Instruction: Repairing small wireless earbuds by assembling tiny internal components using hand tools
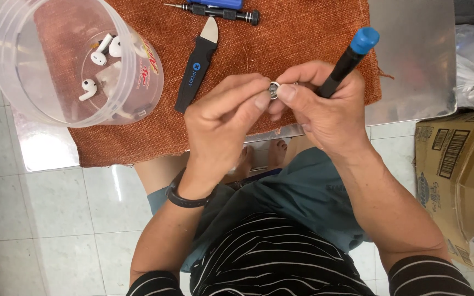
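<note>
My left hand [223,118] and my right hand [325,107] meet over the near edge of a rust-orange cloth [281,49]. Between the fingertips of both hands sits a small round silvery part [274,90]. My right hand also grips a black screwdriver with a blue cap [352,57], its handle pointing up and to the right. A black band circles my left wrist.
A clear plastic tub [72,60] at the left holds white earbuds [102,52]. A black prying tool [196,68] and a thin screwdriver [220,12] lie on the cloth. The cloth covers a shiny metal table [418,60]. A cardboard box [456,170] stands at the right.
</note>
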